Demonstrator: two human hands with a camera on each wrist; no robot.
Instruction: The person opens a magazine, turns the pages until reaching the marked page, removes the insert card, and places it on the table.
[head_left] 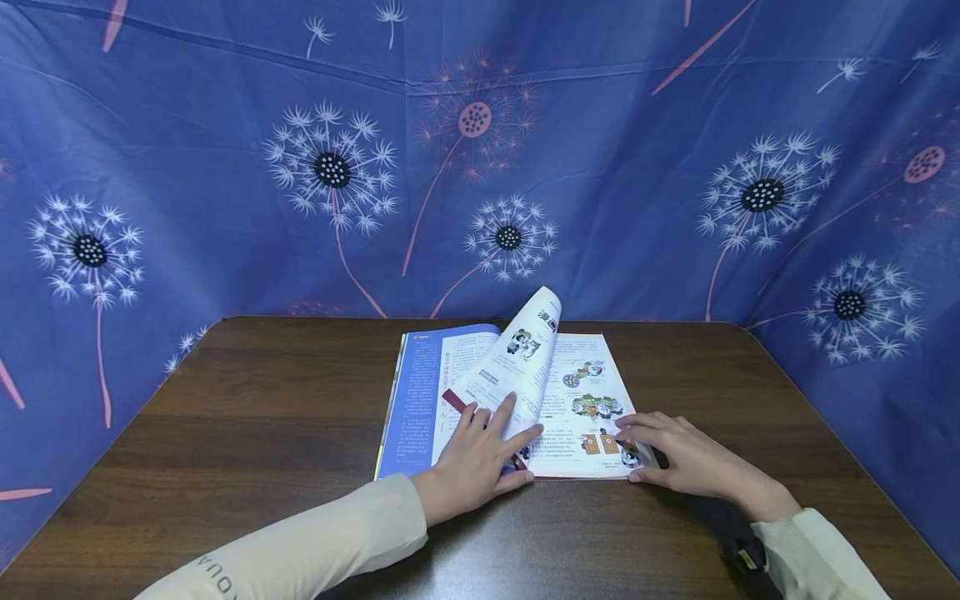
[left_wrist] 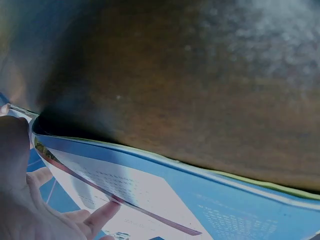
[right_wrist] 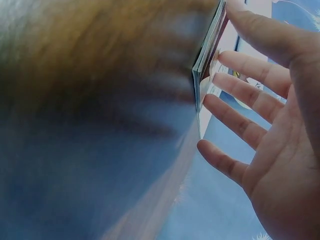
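Observation:
An open magazine (head_left: 420,392) lies on the table, with a blue left page and a white right page (head_left: 588,371) bearing small cartoon drawings. One leaf (head_left: 517,350) stands curled over the middle, leaning left. My left hand (head_left: 480,458) rests on that leaf's lower part with its fingers spread; in the left wrist view a fingertip of the left hand (left_wrist: 55,205) touches the leaf near its dark red strip. At the magazine's lower right corner, my right hand (head_left: 678,454) touches the right page. The right wrist view has the fingers of the right hand (right_wrist: 250,115) fairly straight along the page edge.
The brown wooden table (head_left: 247,417) extends around the magazine on both sides and in front. A blue cloth (head_left: 600,167) with dandelion prints hangs behind the table and along its sides. A dark device (head_left: 746,554) sits at the right wrist.

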